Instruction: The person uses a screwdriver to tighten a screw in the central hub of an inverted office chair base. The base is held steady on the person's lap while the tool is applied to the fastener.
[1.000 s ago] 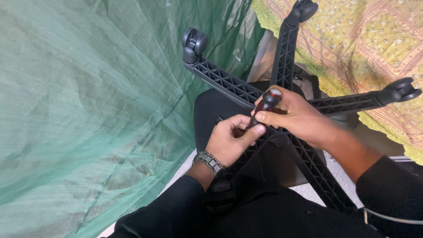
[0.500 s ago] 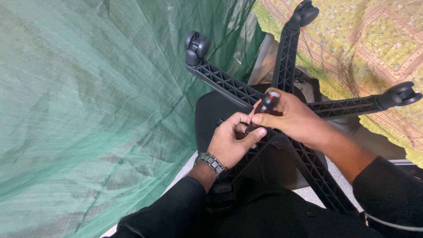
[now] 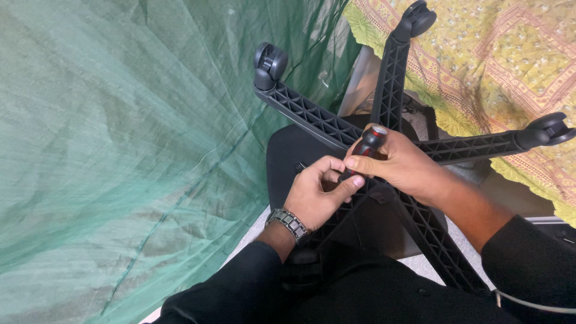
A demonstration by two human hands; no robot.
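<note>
A black office-chair base with ribbed star legs lies upside down across my lap, its castors pointing up. My right hand is wrapped around a screwdriver with a black and red handle, held upright over the hub of the base. My left hand, with a metal watch on the wrist, pinches the lower part of the tool just below my right hand. The tip of the screwdriver is hidden behind my fingers.
A green mesh net hangs along the whole left side. A yellow patterned bedcover lies at the upper right. Castors sit at the leg ends. The black chair seat shows under the base.
Both hands stay at the hub; the screwdriver handle and my fingers have shifted slightly, as if turning. The base has barely moved.
</note>
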